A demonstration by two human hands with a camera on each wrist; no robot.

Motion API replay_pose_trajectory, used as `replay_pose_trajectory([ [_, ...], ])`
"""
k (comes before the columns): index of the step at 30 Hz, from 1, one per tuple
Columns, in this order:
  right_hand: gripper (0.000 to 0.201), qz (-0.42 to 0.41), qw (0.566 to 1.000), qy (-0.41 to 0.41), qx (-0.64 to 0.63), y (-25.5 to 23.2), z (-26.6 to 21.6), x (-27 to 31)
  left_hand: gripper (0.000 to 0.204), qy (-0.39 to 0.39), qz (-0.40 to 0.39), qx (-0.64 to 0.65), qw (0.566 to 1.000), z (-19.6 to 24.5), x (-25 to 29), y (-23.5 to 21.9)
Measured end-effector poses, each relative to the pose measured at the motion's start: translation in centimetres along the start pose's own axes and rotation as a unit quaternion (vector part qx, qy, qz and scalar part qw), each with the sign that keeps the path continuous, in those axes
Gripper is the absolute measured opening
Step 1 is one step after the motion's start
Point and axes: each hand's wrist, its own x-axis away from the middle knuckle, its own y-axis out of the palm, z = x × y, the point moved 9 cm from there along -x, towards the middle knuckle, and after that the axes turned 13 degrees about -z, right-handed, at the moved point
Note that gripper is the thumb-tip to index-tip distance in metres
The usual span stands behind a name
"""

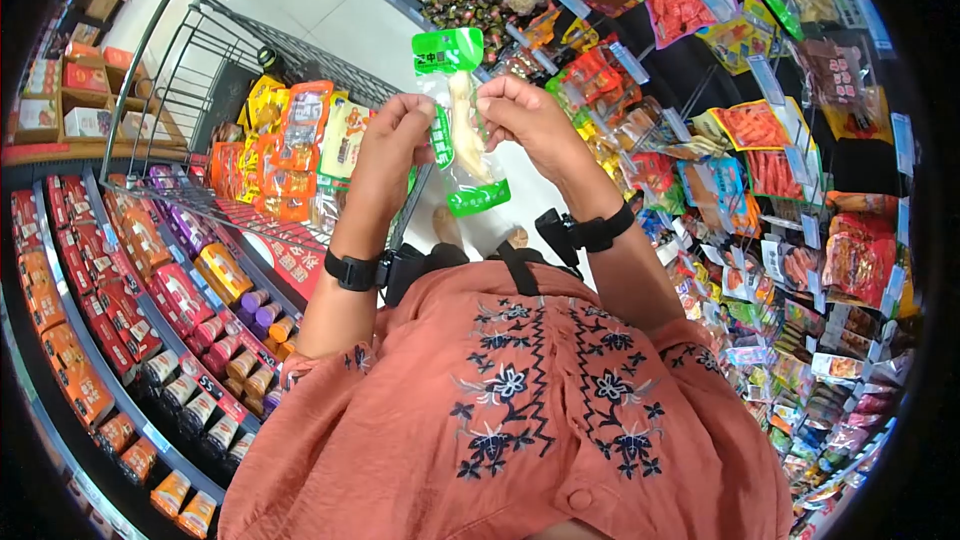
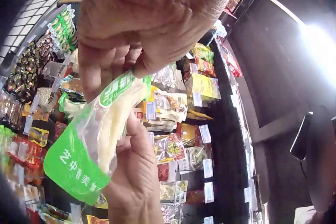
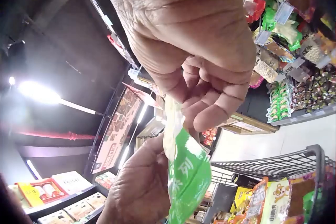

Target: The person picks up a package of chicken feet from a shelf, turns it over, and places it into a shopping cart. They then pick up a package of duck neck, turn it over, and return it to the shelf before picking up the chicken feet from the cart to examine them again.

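A green-ended clear snack packet (image 1: 478, 198) with a long pale piece of food sealed inside is held up in front of the body. My left hand (image 1: 392, 145) pinches its left edge between thumb and fingers. On the opposite edge, my right hand (image 1: 540, 130) pinches it in the same way. The left wrist view has the packet (image 2: 73, 155) slanting between my left hand (image 2: 157, 14) above and my right hand (image 2: 134, 187) below. Seen from the right wrist, the packet's green end (image 3: 189, 176) hangs under the curled fingers of my right hand (image 3: 194, 35).
A wire shopping cart (image 1: 185, 15) stands at the left, with several bright snack bags (image 1: 305, 125) in it. Hanging snack packs (image 1: 750, 130) line the rack on the right. Shelves of cups and boxes (image 1: 105, 310) curve along the left. Pale floor tiles (image 1: 300, 0) show beyond the cart.
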Motion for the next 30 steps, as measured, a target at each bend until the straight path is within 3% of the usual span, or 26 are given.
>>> replay_pose_trajectory([
  [14, 0.018, 0.006, 1.000, 0.003, -0.015, -0.4, 0.5, -0.5, 0.022, 0.006, -0.018, 0.044, 0.999, -0.3, -0.6, -0.3],
  [17, 0.018, 0.007, 1.000, 0.000, -0.008, -0.2, 0.4, -1.1, 0.035, 0.007, -0.031, 0.046, 0.998, -0.5, -0.7, -0.9],
  [20, 0.019, 0.024, 0.999, -0.007, 0.023, 0.3, -0.3, -1.5, 0.053, 0.055, -0.005, -0.058, 0.997, 2.4, 0.9, 0.8],
  [21, 0.020, 0.031, 0.999, -0.007, 0.043, 0.6, -0.5, -1.7, 0.066, 0.055, -0.035, -0.135, 0.989, 2.2, 0.7, 0.8],
  [22, 0.021, 0.039, 0.997, -0.007, 0.063, 1.0, -0.9, -1.8, 0.066, 0.049, -0.072, -0.090, 0.992, 1.6, 0.5, 1.3],
  [25, 0.027, -0.055, 0.998, 0.000, 0.021, 5.1, -2.5, -2.0, 0.070, 0.027, -0.170, 0.030, 0.985, 0.3, 0.1, 2.7],
  [28, 0.031, -0.043, 0.998, -0.020, 0.043, 5.1, -4.4, -1.6, 0.075, 0.034, -0.269, 0.297, 0.916, 0.8, 0.5, 3.5],
  [30, 0.029, -0.019, 0.997, -0.056, 0.050, 3.2, -5.1, -1.9, 0.082, 0.017, -0.258, 0.326, 0.910, 0.6, 1.0, 2.8],
])
